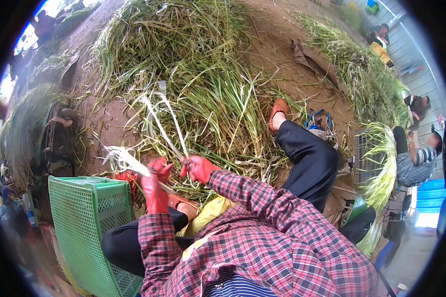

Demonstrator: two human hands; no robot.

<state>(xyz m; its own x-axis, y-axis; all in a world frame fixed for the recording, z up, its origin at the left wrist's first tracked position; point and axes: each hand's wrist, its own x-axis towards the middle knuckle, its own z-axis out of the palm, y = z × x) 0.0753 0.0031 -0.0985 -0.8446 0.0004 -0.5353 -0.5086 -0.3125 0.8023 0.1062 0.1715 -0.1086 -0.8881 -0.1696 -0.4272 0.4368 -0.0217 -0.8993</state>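
Both my hands wear red rubber gloves and work close together above a heap of long green stalks [228, 106]. My left hand [156, 184] is closed round a small bunch of white-ended, scallion-like stalks [126, 159], whose pale tips point up and left. Just to its right, my right hand [199, 169] pinches thin pale stalk strips [158, 123] that stick out away from me in a narrow fork. The fingers partly hide where the strips are gripped. Loose leaves lie below and beyond both hands.
A green plastic crate [77, 218] stands on its side by my left knee. Beyond my right leg, pale greens [381, 168] lie over a wire crate [362, 161]. More greens [354, 69] line the right side, where other people sit, one in a striped top [418, 163].
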